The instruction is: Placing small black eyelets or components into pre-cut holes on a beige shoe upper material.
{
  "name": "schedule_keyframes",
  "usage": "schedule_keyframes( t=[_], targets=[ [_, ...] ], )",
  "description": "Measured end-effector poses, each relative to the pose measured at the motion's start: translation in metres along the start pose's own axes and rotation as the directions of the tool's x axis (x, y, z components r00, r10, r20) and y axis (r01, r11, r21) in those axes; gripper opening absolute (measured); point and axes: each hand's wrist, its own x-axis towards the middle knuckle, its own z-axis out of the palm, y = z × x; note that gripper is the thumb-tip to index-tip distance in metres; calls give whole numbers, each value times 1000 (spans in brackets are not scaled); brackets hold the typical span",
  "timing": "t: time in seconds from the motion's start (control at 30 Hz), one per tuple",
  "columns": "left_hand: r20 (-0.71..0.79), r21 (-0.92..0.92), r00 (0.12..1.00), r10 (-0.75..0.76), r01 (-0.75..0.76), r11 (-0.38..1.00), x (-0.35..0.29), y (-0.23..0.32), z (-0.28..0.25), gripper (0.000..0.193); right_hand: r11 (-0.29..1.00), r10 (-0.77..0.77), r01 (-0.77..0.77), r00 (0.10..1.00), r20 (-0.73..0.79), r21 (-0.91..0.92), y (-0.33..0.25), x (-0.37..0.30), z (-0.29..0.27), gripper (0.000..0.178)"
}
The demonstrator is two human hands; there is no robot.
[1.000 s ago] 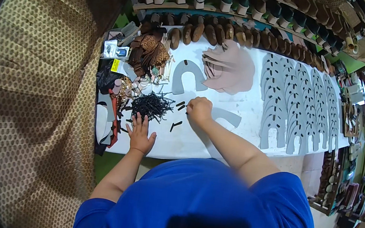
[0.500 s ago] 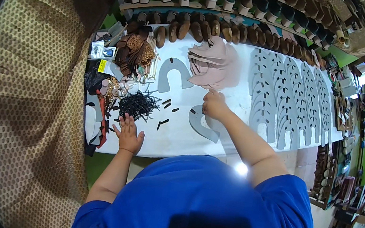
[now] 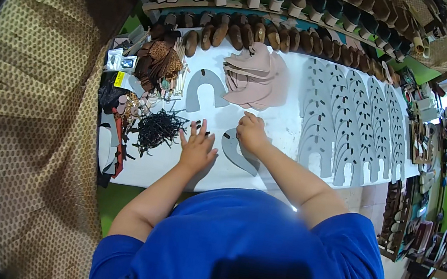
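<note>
My left hand lies over the white table with its fingers spread. Small black strips show at its fingertips, and a heap of thin black strips is just left of it. My right hand is closed, fingers curled together, at the upper right edge of a grey U-shaped piece. Whatever its fingers may hold is hidden. A second grey U-shaped piece, with a dark tab at its top, lies farther off. Beyond my right hand sits a pile of pink, leather-like pieces.
Overlapping rows of grey U-shaped pieces cover the right side of the table. Brown shoe lasts line the far edge, below a shelf of heeled shoe forms. Brown strips and small packets crowd the left end.
My left hand has moved right, from beside the black heap to the loose small strips. My right hand has shifted slightly left and nearer, staying closed. The view has moved a little.
</note>
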Motion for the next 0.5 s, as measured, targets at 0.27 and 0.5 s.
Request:
schedule_keyframes(
  t=[0.27, 0.5],
  targets=[
    [-30, -210, 986, -167, 157, 965, 38, 44, 2, 25, 974, -227, 227, 953, -202, -25, 14, -50, -12, 28],
    [60, -133, 976, -211, 217, 967, 52, 55, 1, 22, 981, -187, 193, 968, -166, 21, 29, -56, -13, 37]
  ],
)
